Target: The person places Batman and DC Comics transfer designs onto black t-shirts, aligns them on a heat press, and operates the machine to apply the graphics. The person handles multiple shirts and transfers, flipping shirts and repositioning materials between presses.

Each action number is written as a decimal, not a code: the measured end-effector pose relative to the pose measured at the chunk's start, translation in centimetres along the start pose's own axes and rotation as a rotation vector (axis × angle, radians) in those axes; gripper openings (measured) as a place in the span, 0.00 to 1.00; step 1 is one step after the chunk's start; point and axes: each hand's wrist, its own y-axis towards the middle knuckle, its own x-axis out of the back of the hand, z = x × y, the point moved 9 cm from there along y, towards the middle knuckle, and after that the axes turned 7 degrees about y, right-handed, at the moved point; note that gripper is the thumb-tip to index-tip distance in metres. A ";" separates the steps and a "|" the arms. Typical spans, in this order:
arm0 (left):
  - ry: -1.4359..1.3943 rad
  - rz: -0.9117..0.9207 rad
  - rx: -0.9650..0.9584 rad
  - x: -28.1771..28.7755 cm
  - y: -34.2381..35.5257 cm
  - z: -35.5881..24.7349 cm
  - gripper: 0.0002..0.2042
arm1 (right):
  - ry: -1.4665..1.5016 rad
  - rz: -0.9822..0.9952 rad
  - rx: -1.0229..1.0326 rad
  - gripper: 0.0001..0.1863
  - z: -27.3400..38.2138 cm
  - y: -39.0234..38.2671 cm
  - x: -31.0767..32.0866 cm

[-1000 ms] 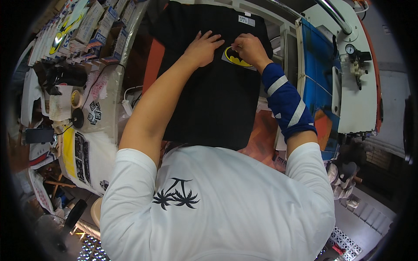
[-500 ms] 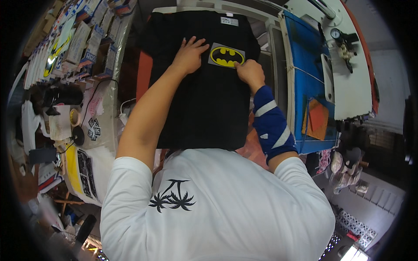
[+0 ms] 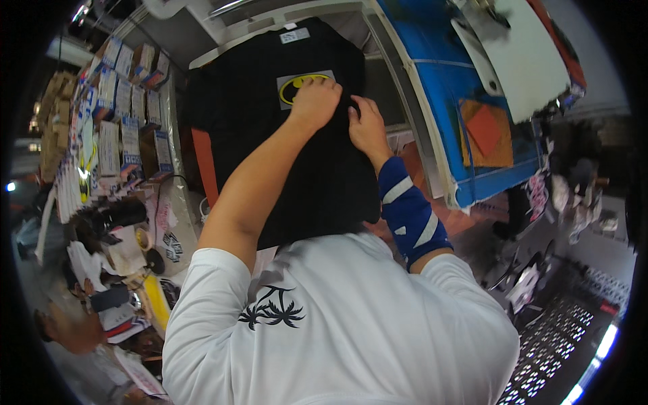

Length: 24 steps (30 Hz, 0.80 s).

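A black T-shirt [image 3: 304, 169] lies spread in front of me, its collar at the far end. Near its chest sits a grey square transfer [image 3: 284, 101] with a yellow and black oval emblem. My left hand [image 3: 316, 102] is over the emblem's right part, fingers bent together; their tips are hidden, so whatever they grip cannot be seen. My right hand [image 3: 368, 128] is just right of it, at the shirt's right side, thumb and forefinger apart. A small light label print [image 3: 294, 35] shows below the collar. A blue sleeve band with pale stripes covers my right forearm.
Stacked small boxes [image 3: 108, 94] fill the left bench, with a tape roll [image 3: 142, 238] nearer me. To the right stands a blue-covered table [image 3: 439, 88] with an orange sheet [image 3: 484, 128] on it. Part of another person shows at the lower left.
My left hand has moved right from the bare cloth onto the emblem. The right hand has left the emblem's edge and its fingers have parted. The whole view has shifted and turned.
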 end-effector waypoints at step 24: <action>-0.733 0.088 0.776 -4.4 -2.0 7.1 0.11 | -0.104 0.161 -0.129 0.26 -0.1 -0.9 -1.2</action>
